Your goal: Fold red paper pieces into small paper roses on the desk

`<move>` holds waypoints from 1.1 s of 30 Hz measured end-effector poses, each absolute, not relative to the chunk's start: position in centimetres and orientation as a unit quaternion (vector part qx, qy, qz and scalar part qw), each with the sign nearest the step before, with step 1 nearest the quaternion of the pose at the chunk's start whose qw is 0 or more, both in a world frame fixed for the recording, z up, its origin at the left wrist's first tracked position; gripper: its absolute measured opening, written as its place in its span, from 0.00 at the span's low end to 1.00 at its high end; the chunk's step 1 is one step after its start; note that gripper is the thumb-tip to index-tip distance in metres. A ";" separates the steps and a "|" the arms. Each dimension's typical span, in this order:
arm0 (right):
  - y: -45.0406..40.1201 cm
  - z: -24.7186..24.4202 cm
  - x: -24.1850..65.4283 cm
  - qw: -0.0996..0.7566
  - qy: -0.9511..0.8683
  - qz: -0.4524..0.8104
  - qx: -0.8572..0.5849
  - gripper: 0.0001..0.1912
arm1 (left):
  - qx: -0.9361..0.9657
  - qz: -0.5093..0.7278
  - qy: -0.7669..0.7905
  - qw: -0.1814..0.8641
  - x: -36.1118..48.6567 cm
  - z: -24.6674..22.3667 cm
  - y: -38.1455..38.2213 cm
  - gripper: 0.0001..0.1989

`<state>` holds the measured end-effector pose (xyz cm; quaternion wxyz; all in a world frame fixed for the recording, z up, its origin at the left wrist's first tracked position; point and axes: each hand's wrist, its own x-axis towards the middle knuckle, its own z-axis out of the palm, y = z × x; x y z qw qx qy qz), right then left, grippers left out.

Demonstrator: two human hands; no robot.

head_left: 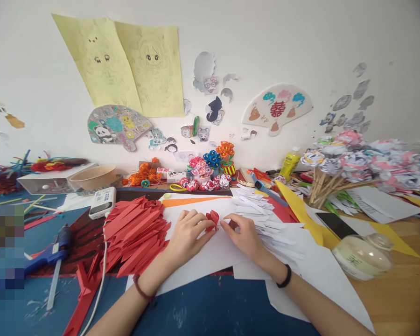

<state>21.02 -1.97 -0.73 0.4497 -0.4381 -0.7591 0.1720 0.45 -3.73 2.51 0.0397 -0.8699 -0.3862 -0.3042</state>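
Observation:
A small red folded paper piece is pinched between the fingers of my left hand, above white paper sheets. My right hand is at its right side, thumb and index finger curled close to the red piece; whether they grip anything is too small to tell. To the left lies a large pile of red paper strips. A pile of white paper strips lies just past my right hand.
At left are a blue glue gun, a white device with a cable and a bowl. Colourful paper flowers stand near the wall. On the right are a phone, a jar and paper flowers on sticks.

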 end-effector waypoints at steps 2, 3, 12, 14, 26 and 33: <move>-2.0 -0.7 21.0 0.448 -0.758 0.175 -0.441 0.12 | -0.870 -0.305 -0.385 0.038 0.3 2.6 -3.7 0.10; -1.9 -0.7 21.0 0.447 -0.757 0.176 -0.442 0.12 | -0.871 -0.305 -0.384 0.038 0.2 2.7 -3.7 0.10; -1.8 -0.4 21.4 0.448 -0.781 0.191 -0.392 0.07 | -0.879 -0.307 -0.359 0.066 0.5 2.3 -3.9 0.08; -1.7 -0.5 21.6 0.435 -0.800 0.185 -0.370 0.08 | -0.879 -0.310 -0.355 0.076 0.5 2.2 -3.9 0.07; -1.1 -1.0 22.4 0.430 -0.832 0.102 -0.335 0.15 | -0.887 -0.303 -0.338 0.084 0.4 2.2 -3.8 0.07; -1.0 -1.3 22.5 0.438 -0.835 0.086 -0.322 0.13 | -0.888 -0.308 -0.333 0.084 0.5 2.2 -3.9 0.07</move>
